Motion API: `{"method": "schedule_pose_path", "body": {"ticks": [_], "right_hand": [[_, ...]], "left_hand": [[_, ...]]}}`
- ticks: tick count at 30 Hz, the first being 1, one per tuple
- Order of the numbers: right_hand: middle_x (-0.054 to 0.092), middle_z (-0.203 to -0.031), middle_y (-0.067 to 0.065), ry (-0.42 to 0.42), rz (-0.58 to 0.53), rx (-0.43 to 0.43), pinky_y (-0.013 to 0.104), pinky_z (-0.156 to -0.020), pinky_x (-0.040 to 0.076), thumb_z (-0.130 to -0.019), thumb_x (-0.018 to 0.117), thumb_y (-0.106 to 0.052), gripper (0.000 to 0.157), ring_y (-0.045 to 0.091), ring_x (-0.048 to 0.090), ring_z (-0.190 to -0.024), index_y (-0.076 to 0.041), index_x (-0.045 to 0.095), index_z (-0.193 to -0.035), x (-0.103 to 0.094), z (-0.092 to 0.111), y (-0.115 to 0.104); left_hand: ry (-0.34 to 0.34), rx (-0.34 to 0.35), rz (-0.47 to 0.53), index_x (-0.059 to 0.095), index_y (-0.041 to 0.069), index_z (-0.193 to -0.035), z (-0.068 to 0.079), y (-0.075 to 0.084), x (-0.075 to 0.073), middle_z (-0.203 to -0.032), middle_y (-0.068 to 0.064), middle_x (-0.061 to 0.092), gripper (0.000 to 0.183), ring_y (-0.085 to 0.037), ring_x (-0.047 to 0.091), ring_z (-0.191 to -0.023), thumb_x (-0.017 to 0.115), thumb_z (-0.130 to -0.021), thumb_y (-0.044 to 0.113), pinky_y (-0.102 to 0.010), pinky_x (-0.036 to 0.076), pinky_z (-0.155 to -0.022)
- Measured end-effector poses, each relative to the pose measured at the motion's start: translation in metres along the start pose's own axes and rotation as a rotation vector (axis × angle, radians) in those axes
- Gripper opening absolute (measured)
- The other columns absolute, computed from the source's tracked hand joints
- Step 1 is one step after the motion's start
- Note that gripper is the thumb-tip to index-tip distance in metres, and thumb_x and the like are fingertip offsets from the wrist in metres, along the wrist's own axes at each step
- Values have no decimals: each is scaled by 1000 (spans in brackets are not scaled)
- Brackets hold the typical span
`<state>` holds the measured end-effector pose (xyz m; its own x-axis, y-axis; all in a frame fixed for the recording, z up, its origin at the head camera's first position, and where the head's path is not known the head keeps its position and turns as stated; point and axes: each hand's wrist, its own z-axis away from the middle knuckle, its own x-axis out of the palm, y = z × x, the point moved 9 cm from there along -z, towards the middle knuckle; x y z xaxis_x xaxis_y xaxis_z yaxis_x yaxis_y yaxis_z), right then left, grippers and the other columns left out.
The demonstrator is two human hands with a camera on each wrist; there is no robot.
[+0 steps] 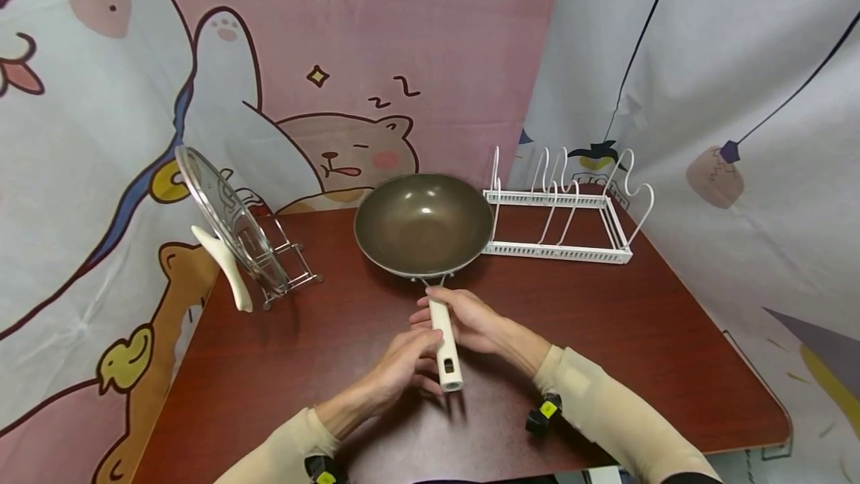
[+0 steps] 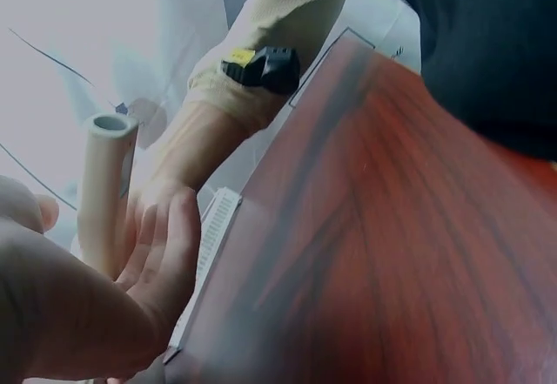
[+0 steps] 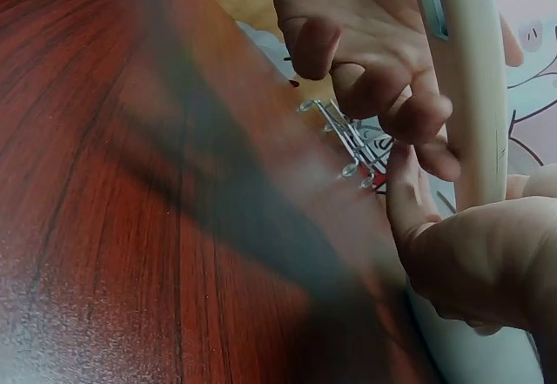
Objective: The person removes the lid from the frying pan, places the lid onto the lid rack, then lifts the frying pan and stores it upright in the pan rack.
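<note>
A frying pan (image 1: 425, 222) with a deep brown bowl is in the middle of the head view, its cream handle (image 1: 447, 364) towards me. My right hand (image 1: 473, 323) grips the handle close to the bowl, thumb along the top. Nearer the handle's free end, my left hand (image 1: 406, 361) holds it between thumb and fingers. In the right wrist view, the left hand's fingers (image 3: 374, 88) curl beside the handle. The left wrist view shows the handle's hollow end (image 2: 111, 124). Whether the bowl touches the table is unclear.
To the left, a glass lid (image 1: 228, 208) with a cream handle (image 1: 225, 267) leans in a small wire stand (image 1: 292, 271). A white rack (image 1: 558, 251) with upright wire dividers stands right of the pan, on the reddish-brown table (image 1: 631, 364). Printed cloth (image 1: 457, 58) hangs behind.
</note>
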<state>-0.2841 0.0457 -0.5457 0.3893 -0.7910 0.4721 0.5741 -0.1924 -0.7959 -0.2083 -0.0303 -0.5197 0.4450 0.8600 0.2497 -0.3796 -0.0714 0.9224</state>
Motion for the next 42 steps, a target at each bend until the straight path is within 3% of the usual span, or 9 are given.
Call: {"method": "schedule_pose_path", "body": {"ticks": [5, 9, 17, 21, 32, 42], "right_hand": [[74, -117, 19, -14, -35, 26, 39, -99, 59, -107, 51, -36, 63, 31, 70, -119, 9, 35, -148, 0, -4, 2], [73, -115, 16, -16, -56, 32, 38, -99, 59, -106, 52, -36, 58, 28, 71, -115, 7, 41, -143, 0, -7, 2], [73, -106, 12, -19, -92, 45, 37, -98, 59, -106, 53, -35, 42, 21, 74, -96, 0, 54, -128, 1, -12, 2], [73, -101, 10, -8, -104, 40, 33, -89, 61, -109, 46, -33, 36, 19, 74, -91, -1, 56, -123, 0, -16, 2], [69, -84, 1, 40, -143, 53, 22, -68, 57, -104, 57, -35, 32, 10, 66, -72, -5, 59, -113, -2, -23, -1], [64, -73, -4, 103, -108, 45, 19, -58, 51, -102, 61, -34, 25, 6, 59, -60, -10, 57, -105, -3, -26, -1]], "left_hand": [[-47, -23, 61, 51, -5, -135, 0, -2, 10, -111, -19, 73, 53, -19, 74, -85, 53, -104, 38, -38, 63, -69], [-66, -39, 106, 48, -2, -135, 0, -1, 13, -105, -12, 72, 49, -16, 73, -84, 54, -104, 36, -35, 62, -70], [-108, -88, 256, 36, 1, -144, 0, -1, 20, -101, -6, 72, 52, -18, 75, -94, 52, -104, 30, -37, 64, -87], [-100, -102, 298, 43, 0, -137, -1, -2, 24, -99, -6, 72, 45, -17, 75, -91, 54, -103, 28, -38, 64, -87], [-66, -91, 282, 51, 3, -116, -6, -3, 31, -90, -4, 67, 27, -14, 74, -80, 59, -104, 25, -33, 65, -82], [-33, -104, 297, 48, 8, -119, -9, -7, 34, -89, -1, 59, 25, -10, 69, -71, 61, -104, 23, -29, 65, -77]]}}
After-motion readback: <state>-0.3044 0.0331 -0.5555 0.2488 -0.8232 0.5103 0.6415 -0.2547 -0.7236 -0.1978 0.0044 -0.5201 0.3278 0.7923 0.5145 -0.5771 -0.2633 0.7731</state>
